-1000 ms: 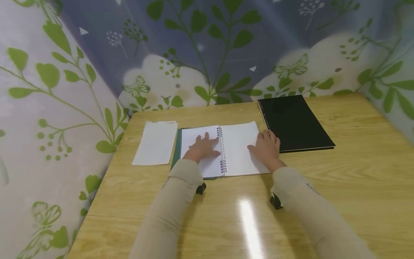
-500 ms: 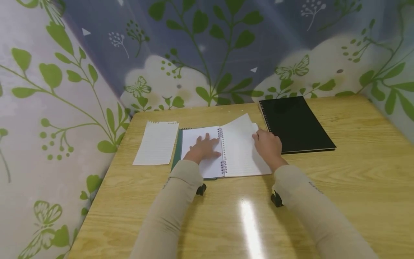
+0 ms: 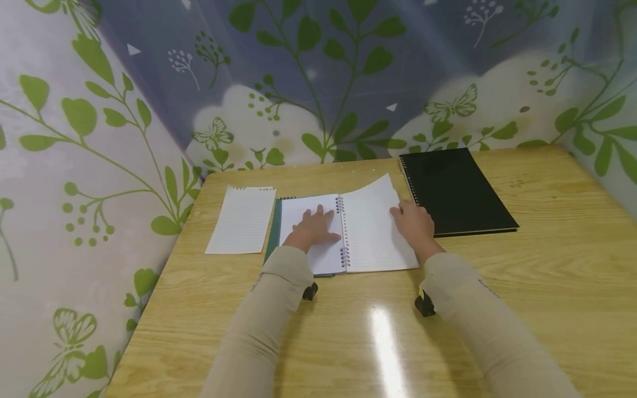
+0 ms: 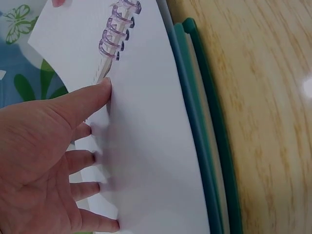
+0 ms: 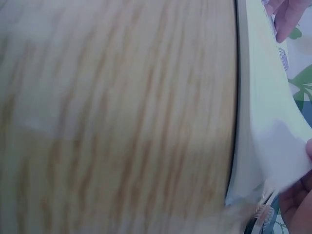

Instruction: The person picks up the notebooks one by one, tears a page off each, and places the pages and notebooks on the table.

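A white spiral notebook lies spread flat, its coil [image 3: 343, 257] running between the two sides. My left hand [image 3: 312, 228] rests on the blank left page [image 3: 293, 207], fingers spread. In the left wrist view its thumb [image 4: 90, 100] and fingertips press that page beside the coil. On the other side, my right hand [image 3: 415, 224] pinches the outer edge of a lined page [image 3: 370, 237], whose top corner stands raised. In the right wrist view this page [image 5: 273, 97] curves upward, with the thumb over it and fingers beneath. A green notebook [image 4: 197, 131] lies underneath the left side.
Left of the notebook is a loose lined sheet [image 3: 241, 221] with a ragged top edge. A black spiral notebook [image 3: 460, 190] lies at the back right, close to my right hand. Patterned walls [image 3: 278, 55] border the wooden table [image 3: 343, 342].
My right hand has gone from resting at the right page's edge to pinching it, and the page's top corner has lifted. My left hand stays in place.
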### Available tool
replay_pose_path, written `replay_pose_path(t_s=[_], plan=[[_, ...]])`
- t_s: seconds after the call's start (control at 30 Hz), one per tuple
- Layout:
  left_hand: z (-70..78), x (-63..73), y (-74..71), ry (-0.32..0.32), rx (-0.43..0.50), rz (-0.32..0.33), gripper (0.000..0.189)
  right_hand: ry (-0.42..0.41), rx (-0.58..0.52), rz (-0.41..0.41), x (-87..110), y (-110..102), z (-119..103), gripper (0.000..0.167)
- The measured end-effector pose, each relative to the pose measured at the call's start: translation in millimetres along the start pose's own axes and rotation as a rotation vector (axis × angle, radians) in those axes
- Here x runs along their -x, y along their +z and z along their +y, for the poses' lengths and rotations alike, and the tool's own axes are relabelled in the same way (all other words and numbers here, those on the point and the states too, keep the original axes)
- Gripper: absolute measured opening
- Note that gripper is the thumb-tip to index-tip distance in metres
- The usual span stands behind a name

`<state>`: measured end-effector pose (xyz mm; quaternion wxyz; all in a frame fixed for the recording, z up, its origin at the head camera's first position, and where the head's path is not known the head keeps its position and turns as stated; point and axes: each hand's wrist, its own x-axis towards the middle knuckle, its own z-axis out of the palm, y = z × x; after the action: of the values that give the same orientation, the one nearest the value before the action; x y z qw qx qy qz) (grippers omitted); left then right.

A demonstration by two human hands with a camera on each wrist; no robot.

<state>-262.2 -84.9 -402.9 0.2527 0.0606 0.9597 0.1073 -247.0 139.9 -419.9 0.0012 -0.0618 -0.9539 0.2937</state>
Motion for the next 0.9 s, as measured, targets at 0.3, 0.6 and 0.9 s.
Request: replay_pose_path(t_s=[0.3,0.6,0.9], plan=[[2.6,2.3,-0.1,0.0,0.006,0.004,0.076,0.021,-0.012,-0.05,-2.3,0.2,-0.6,0.03],[3.8,2.6,-0.2,0.001,0.014,-0.005,0.076,0.033,-0.009,-0.065,-2.1,1.8,1.2,0.032],[3.1,4.6,-2.4,-0.006,0.038,-0.003,0.076,0.048,-0.055,-0.09,-1.1,-2.3,2.3,0.038]])
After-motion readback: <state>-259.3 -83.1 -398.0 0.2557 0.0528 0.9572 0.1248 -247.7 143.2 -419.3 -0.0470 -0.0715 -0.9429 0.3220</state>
